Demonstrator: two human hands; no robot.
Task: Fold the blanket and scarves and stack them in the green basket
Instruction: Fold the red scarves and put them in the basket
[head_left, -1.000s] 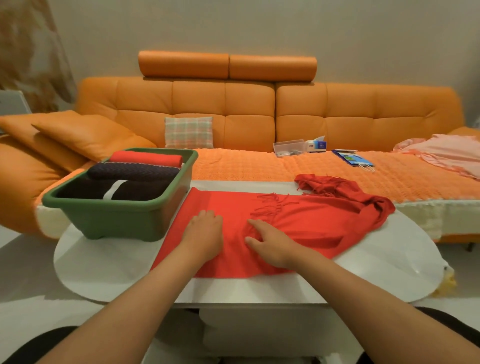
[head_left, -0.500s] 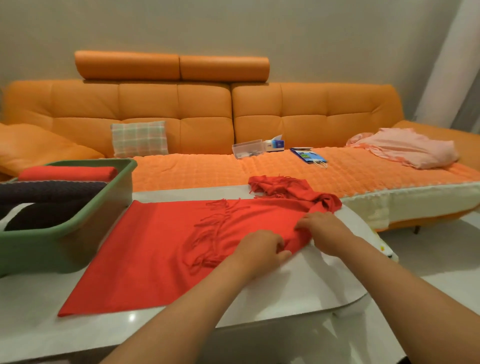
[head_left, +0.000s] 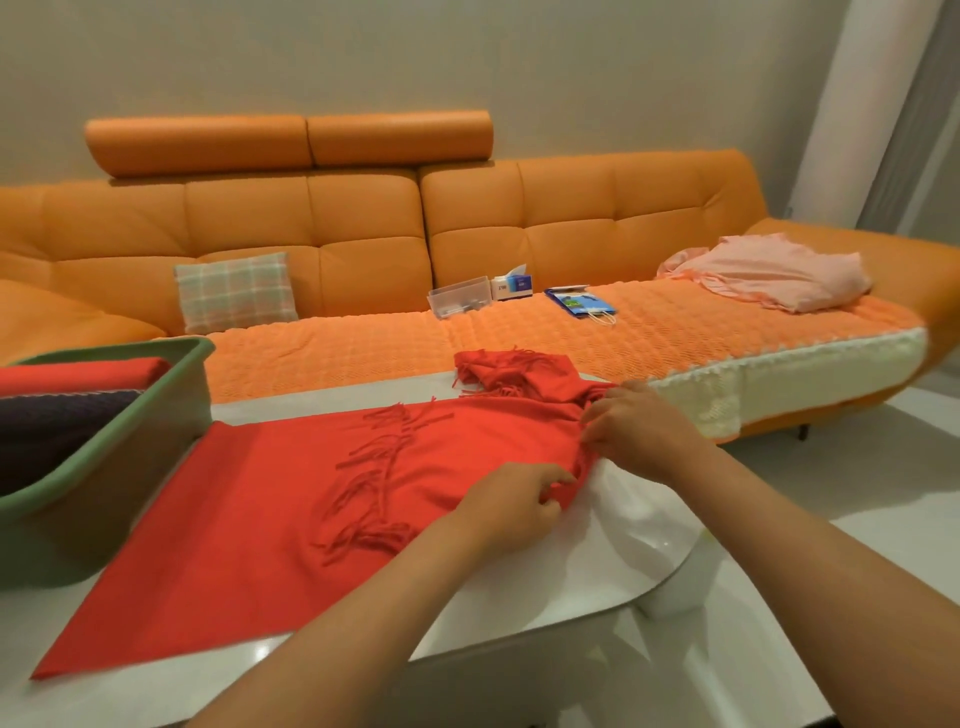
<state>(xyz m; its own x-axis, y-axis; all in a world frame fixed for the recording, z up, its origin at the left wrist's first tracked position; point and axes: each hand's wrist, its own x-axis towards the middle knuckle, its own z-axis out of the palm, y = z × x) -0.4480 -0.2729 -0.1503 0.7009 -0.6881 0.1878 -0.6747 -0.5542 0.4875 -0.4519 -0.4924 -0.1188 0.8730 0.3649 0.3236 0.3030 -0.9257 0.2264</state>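
A red fringed scarf (head_left: 249, 514) lies spread across the white table (head_left: 519, 613), one fringed end folded back over its middle and the other end bunched at the far right. My left hand (head_left: 511, 506) pinches the scarf's near right edge. My right hand (head_left: 636, 431) grips the bunched cloth just beyond it. The green basket (head_left: 104, 447) stands at the table's left end. It holds a folded red piece (head_left: 78, 375) and a folded dark piece (head_left: 47, 431).
An orange sofa (head_left: 363, 244) runs behind the table, with a plaid cushion (head_left: 235, 292), a clear box (head_left: 460, 296), a tissue box (head_left: 514, 283) and a blue bag (head_left: 579, 301) on it. A pink blanket (head_left: 769, 275) lies crumpled at its right end.
Both hands left the flat middle of the scarf and moved to its bunched right end, where they now hold the cloth. My view swung right, pushing the basket to the left edge.
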